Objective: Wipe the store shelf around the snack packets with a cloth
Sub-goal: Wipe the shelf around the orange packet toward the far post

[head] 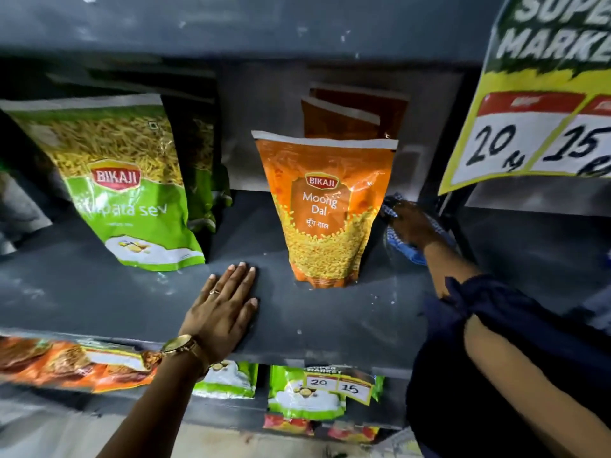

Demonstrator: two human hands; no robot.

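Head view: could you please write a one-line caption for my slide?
Right hand wipes the shelf with a blue cloth beside an orange snack packet; left hand rests flat.

moong dal packet (325, 209) stands on the shelf (99, 292), right of the sev packet (129, 180); cloth (401, 239) at its right.

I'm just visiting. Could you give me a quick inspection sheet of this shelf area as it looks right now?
Surface: dark grey shelf, a few pale specks.
Job's things: blue checked cloth at the shelf's right end; orange Moong Dal packet upright; green sev packet leaning back.
Clutter: brown packets behind.
Grippers: left hand flat on the shelf; right hand pressing the cloth.
Cables: nothing seen.
Surroundings: yellow price sign; more packets on the shelf below.
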